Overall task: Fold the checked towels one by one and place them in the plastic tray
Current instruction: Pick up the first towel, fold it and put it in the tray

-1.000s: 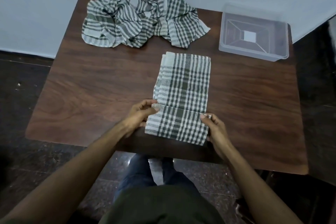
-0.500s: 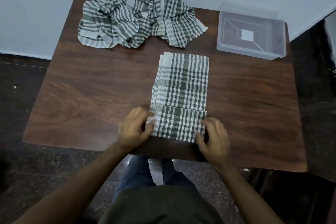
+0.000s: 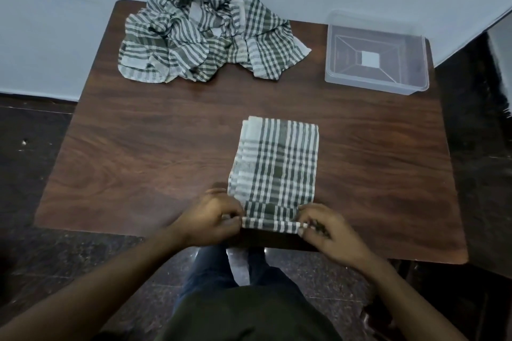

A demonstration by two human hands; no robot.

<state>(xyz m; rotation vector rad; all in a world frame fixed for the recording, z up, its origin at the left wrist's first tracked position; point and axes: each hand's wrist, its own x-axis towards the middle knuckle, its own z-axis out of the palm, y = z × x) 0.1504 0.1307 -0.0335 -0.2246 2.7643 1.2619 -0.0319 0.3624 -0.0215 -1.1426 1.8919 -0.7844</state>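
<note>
table (image 3: 138, 160) | crumpled towels (image 3: 205, 36) far-left | tray (image 3: 415, 83) far-right, apart

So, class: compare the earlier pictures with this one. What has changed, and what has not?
Both hands slid back to the towel's near end: the left hand and right hand now pinch the folded towel there, rolled into a narrow band. The crumpled towels and plastic tray stayed put.

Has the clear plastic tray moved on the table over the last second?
No. The clear plastic tray sits at the brown wooden table's far right corner as before.
</note>
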